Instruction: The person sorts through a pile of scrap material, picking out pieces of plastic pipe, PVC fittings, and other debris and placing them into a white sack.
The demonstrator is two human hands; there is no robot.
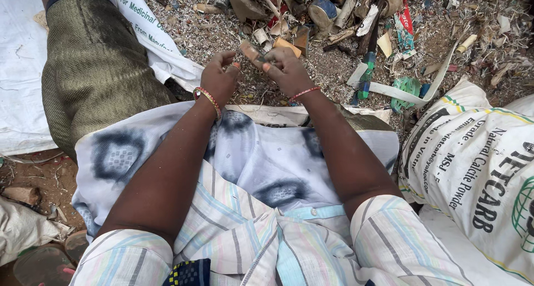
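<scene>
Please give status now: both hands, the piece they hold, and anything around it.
Left hand and right hand both grip one small scrap piece above the lap. Scrap heap just beyond. White printed sack at right.

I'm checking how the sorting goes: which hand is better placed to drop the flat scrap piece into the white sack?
Probably the right hand: it grips the flat scrap piece, and the white sack lies on its side.
</scene>
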